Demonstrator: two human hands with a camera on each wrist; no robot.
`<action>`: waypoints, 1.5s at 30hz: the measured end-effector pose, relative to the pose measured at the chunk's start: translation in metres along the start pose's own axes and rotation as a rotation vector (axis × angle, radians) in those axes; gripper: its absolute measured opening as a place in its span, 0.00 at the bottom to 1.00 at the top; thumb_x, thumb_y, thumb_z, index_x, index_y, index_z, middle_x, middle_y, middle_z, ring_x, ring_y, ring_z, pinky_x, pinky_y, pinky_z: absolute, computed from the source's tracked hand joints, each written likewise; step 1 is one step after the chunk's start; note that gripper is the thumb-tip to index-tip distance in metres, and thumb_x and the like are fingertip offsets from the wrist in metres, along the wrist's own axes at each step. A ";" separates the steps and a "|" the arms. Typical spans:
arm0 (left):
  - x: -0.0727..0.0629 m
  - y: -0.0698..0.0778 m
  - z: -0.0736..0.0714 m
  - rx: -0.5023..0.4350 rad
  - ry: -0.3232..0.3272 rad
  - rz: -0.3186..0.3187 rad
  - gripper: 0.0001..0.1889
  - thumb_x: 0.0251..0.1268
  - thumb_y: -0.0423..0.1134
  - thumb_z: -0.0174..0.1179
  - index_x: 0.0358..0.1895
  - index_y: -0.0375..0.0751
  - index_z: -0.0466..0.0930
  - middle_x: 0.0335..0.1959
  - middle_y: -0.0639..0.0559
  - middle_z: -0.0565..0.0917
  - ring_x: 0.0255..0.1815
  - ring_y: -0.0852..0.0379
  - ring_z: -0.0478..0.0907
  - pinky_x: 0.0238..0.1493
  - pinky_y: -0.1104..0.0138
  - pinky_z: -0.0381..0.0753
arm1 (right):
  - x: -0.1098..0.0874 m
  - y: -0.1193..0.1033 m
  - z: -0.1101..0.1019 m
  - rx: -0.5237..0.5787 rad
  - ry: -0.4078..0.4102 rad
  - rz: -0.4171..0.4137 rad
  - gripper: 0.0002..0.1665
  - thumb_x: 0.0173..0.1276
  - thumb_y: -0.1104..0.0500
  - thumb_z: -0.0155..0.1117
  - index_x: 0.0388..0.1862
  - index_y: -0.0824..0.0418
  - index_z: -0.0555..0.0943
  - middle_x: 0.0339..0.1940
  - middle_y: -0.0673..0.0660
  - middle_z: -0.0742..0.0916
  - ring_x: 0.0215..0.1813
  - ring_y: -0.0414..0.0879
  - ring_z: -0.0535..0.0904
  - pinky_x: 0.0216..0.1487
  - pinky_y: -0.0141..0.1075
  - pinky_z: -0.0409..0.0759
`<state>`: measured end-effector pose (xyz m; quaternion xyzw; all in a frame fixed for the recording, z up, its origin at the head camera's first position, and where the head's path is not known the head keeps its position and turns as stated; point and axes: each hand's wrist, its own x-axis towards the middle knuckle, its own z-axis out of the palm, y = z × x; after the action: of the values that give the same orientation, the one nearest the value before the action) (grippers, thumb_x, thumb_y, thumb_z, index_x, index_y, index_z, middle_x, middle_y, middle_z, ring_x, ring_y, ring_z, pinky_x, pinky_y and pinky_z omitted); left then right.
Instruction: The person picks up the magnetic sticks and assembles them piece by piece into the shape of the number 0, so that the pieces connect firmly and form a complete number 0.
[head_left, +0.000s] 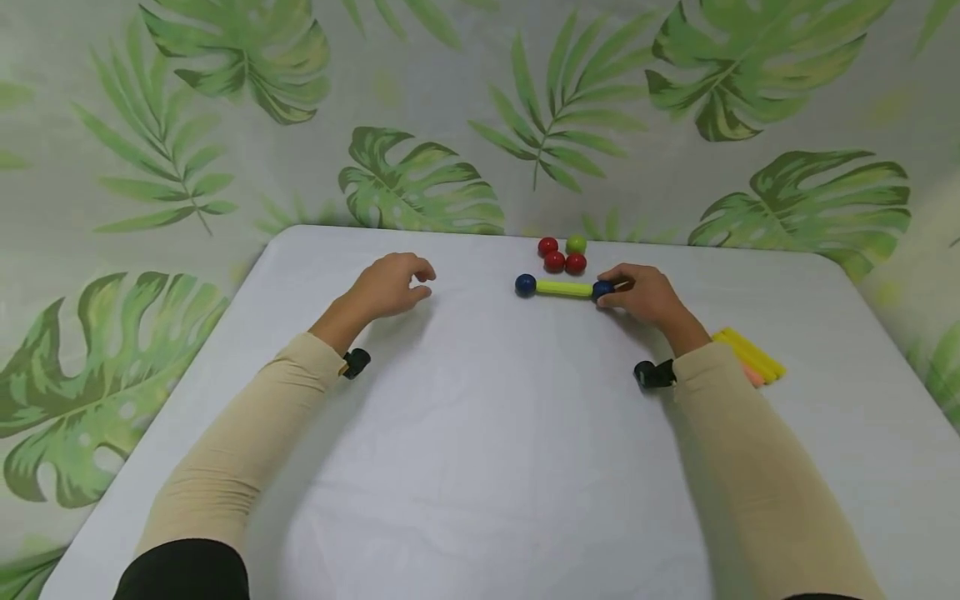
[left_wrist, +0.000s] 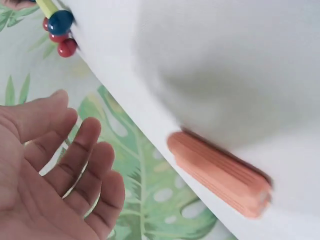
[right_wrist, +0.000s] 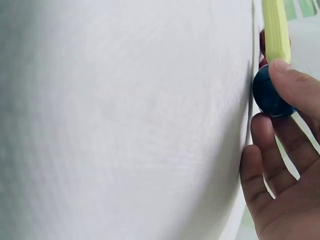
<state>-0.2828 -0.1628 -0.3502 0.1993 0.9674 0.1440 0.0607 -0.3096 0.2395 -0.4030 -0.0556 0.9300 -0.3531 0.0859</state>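
My right hand (head_left: 643, 292) pinches a dark blue ball (right_wrist: 271, 92) between thumb and fingers. This ball sits at the right end of a yellow-green rod (head_left: 564, 288), and a second dark blue ball (head_left: 526, 285) is at the rod's left end. The rod lies level just above or on the white table; the gap cannot be told. Off to the left, my left hand (head_left: 390, 285) hovers over the table with fingers loosely bent and nothing in them. In the left wrist view, ribbed orange sticks (left_wrist: 220, 175) lie together near the table edge.
Behind the rod, several red balls (head_left: 554, 262) and a green ball (head_left: 576, 244) sit in a cluster near the far edge. Yellow sticks (head_left: 750, 354) and orange sticks (head_left: 753, 377) lie beside my right forearm. A leaf-patterned cloth (head_left: 420, 183) rises behind the white table (head_left: 480, 467).
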 end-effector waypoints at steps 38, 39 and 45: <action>-0.017 -0.033 0.021 -0.014 -0.126 -0.116 0.19 0.76 0.47 0.51 0.59 0.37 0.74 0.51 0.39 0.82 0.48 0.45 0.79 0.52 0.54 0.77 | 0.003 -0.020 0.013 0.048 -0.125 -0.018 0.22 0.68 0.59 0.67 0.60 0.61 0.75 0.64 0.65 0.77 0.65 0.60 0.74 0.64 0.52 0.74; -0.017 -0.033 0.022 -0.012 -0.131 -0.117 0.20 0.77 0.48 0.50 0.60 0.37 0.73 0.51 0.39 0.83 0.47 0.45 0.80 0.52 0.54 0.77 | 0.003 -0.019 0.014 0.051 -0.127 -0.019 0.22 0.68 0.60 0.66 0.60 0.61 0.75 0.64 0.65 0.77 0.65 0.60 0.74 0.64 0.52 0.74; -0.020 -0.033 0.024 -0.030 -0.135 -0.112 0.24 0.77 0.51 0.48 0.64 0.38 0.73 0.52 0.40 0.83 0.49 0.45 0.81 0.53 0.52 0.77 | 0.006 -0.018 0.014 0.064 -0.133 -0.022 0.23 0.68 0.60 0.66 0.60 0.61 0.75 0.64 0.66 0.77 0.65 0.60 0.74 0.65 0.52 0.73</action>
<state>-0.2727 -0.1933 -0.3821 0.1532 0.9685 0.1412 0.1366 -0.3115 0.2159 -0.4019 -0.0863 0.9097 -0.3793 0.1455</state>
